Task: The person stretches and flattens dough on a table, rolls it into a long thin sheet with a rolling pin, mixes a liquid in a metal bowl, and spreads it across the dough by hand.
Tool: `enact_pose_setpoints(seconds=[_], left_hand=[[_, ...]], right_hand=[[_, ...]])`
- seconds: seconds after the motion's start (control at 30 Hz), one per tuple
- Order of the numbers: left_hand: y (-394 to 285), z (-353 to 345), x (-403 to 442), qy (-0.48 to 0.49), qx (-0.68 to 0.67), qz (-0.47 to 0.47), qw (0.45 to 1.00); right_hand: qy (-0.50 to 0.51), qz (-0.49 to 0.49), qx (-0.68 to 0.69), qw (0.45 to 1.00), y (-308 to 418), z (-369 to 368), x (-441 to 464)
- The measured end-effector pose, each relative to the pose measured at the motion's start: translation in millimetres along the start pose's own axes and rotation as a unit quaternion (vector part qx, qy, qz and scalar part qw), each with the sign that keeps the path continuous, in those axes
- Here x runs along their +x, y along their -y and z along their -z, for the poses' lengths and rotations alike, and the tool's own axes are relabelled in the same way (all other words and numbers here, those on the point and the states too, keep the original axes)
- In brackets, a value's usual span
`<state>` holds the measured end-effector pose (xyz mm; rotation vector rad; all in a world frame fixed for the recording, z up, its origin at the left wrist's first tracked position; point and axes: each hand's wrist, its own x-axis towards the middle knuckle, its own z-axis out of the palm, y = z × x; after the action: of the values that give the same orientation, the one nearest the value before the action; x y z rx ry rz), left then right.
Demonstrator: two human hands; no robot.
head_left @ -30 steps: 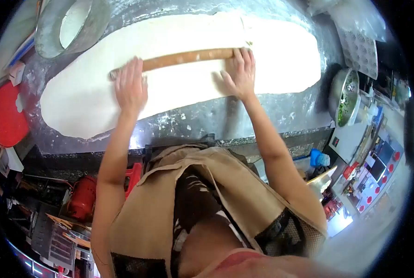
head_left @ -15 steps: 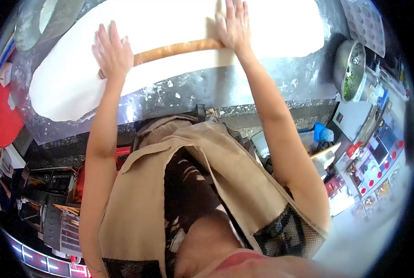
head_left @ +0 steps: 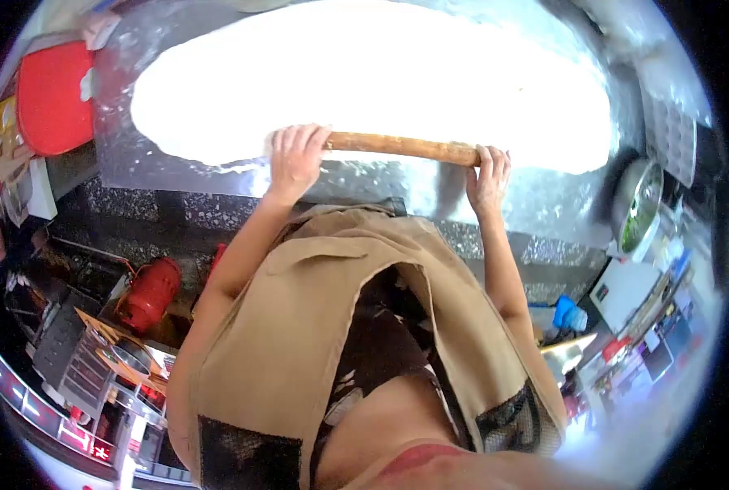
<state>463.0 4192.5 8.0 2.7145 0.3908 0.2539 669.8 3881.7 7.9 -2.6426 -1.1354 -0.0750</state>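
A wide, thin sheet of white dough [head_left: 364, 73] is spread over the metal worktop [head_left: 217, 181]. Along its near edge lies a long wooden rolling pin [head_left: 405, 147]. My left hand [head_left: 296, 162] is closed over the pin's left end, fingers bent across the top. At the opposite end, my right hand [head_left: 488, 180] has its fingers curled round the wood. Both pin tips are hidden by my hands.
A metal bowl [head_left: 654, 184] with chopped greens stands at the right, near a moulded tray [head_left: 673, 135]. A red board or lid [head_left: 54, 98] is at the left. Below are a red gas cylinder [head_left: 150, 292] and the worktop's speckled edge [head_left: 193, 211].
The rolling pin and both hands have come back toward my body, to the dough's near edge. My fingers, stretched flat before, are now curled over the pin. The camera view has shifted.
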Motion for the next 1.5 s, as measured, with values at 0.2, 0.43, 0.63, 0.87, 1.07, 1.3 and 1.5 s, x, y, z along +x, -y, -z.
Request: enact_pose_setpoints(seconds=[0.2, 0.43, 0.63, 0.87, 1.07, 1.3, 1.5], left_hand=[[125.7, 74.6, 25.2, -0.021, 0.101, 0.122, 0.987], [256.5, 36.1, 146.5, -0.180, 0.202, 0.213, 0.939], [274.1, 63.0, 223.9, -0.220, 0.139, 0.291, 0.921], [199.7, 43.5, 24.6, -0.130, 0.101, 0.147, 0.975], [219.9, 73.8, 93.8, -0.221, -0.005, 0.208, 0.953], [188.4, 40.0, 76.1, -0.164, 0.151, 0.249, 0.942], [142.7, 25.2, -52.3, -0.076, 0.104, 0.211, 0.969]], right_hand=[[-0.017, 0.097, 0.098, 0.990, 103.1, -54.4, 140.7], [-0.148, -0.068, 0.055, 0.985, 153.3, -137.8, 299.5], [-0.292, -0.086, 0.071, 0.950, 154.8, -139.0, 388.1], [-0.034, 0.020, 0.056, 0.998, 153.5, -112.1, 167.2], [-0.048, 0.022, -0.042, 0.998, 140.4, -86.8, 217.5], [-0.030, 0.123, -0.195, 0.973, 146.5, -122.1, 231.2], [0.026, 0.040, 0.032, 0.998, 167.6, -97.5, 91.4]])
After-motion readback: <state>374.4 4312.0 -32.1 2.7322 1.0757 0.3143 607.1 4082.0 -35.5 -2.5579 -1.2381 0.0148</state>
